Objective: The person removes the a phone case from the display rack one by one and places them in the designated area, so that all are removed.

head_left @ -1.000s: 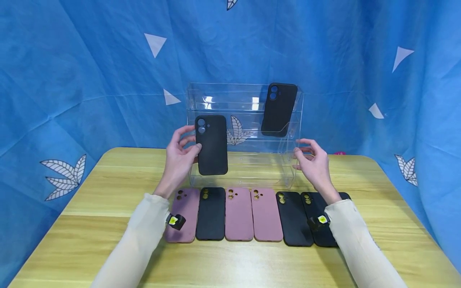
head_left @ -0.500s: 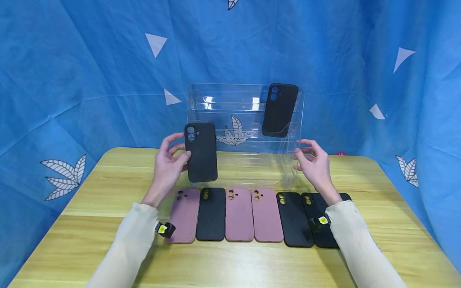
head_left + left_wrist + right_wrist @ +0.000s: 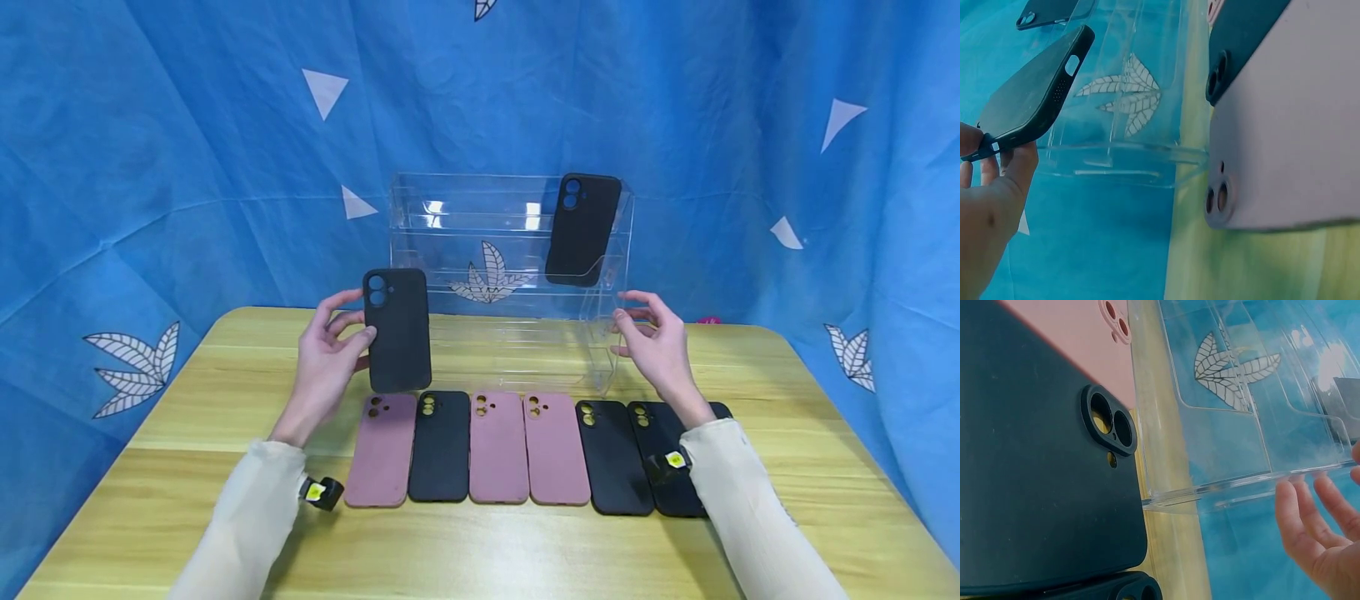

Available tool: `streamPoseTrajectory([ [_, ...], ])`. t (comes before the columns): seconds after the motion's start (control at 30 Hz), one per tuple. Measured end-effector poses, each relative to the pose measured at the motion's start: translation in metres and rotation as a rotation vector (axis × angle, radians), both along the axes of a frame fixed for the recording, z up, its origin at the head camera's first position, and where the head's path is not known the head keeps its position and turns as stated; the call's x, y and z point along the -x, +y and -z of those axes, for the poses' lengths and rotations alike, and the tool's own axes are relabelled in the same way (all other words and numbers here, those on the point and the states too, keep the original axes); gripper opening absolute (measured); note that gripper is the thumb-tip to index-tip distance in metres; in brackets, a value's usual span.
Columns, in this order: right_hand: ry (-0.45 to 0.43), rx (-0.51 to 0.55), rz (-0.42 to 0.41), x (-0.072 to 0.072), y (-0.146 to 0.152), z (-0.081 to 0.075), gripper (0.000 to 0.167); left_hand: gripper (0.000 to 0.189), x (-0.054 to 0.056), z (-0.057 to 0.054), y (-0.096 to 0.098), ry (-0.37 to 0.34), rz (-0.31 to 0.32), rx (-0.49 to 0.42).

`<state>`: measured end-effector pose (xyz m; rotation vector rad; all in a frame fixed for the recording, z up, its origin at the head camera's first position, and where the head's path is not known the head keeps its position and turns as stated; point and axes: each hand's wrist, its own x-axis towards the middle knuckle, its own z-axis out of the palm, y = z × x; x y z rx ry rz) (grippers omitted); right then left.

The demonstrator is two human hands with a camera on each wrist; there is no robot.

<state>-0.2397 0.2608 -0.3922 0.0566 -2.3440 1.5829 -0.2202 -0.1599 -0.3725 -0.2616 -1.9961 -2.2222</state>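
My left hand [image 3: 326, 354] pinches a black phone case [image 3: 399, 329] by its left side, thumb in front and fingers behind. The case is upright with its camera cutout at top left. It is in front of the lower left of a clear tiered display rack [image 3: 510, 329]. In the left wrist view the same black phone case [image 3: 1035, 94] appears edge-on, tilted in the fingers. My right hand [image 3: 656, 342] is at the rack's right side, fingertips against the clear side panel [image 3: 1254, 484]. Another black phone case [image 3: 583, 229] leans in an upper tier at the right.
In front of the rack several phone cases lie in a row: a pink case [image 3: 381, 450] at the left end, a black case [image 3: 438, 446] beside it, more pink and black ones rightward. A blue curtain [image 3: 225, 150] hangs behind the wooden table [image 3: 187, 392].
My left hand has moved left and down with the black phone case, drawing it away from the rack's middle. The right hand stays in place at the rack's side.
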Motion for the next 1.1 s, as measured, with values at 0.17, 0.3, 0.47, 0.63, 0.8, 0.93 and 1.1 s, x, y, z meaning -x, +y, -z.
streamPoseTrajectory([
  [0.17, 0.003, 0.008, -0.009, 0.0, 0.001, 0.001, 0.043, 0.047, -0.004, 0.004, -0.01, 0.006, 0.014, -0.002],
  [0.3, 0.0, -0.001, -0.014, 0.0, 0.001, 0.0, 0.043, 0.048, -0.006, 0.008, -0.019, -0.003, 0.017, -0.005],
  [0.47, -0.004, -0.003, -0.015, -0.001, 0.001, -0.001, 0.043, 0.049, -0.01, 0.01, -0.029, -0.029, 0.021, -0.005],
  [0.63, -0.009, -0.001, -0.015, -0.002, 0.001, -0.002, 0.043, 0.05, -0.015, 0.014, -0.041, -0.036, 0.056, 0.0],
  [0.8, -0.01, 0.002, -0.015, -0.003, 0.0, -0.002, 0.043, 0.054, -0.021, 0.02, -0.054, -0.068, 0.086, 0.056],
  [0.93, -0.008, -0.008, -0.011, -0.002, 0.0, -0.002, 0.042, 0.055, -0.025, 0.024, -0.064, -0.087, 0.093, 0.109],
  [1.1, -0.006, -0.013, -0.009, -0.002, 0.0, -0.002, 0.042, 0.056, -0.029, 0.028, -0.075, -0.121, 0.097, 0.148],
])
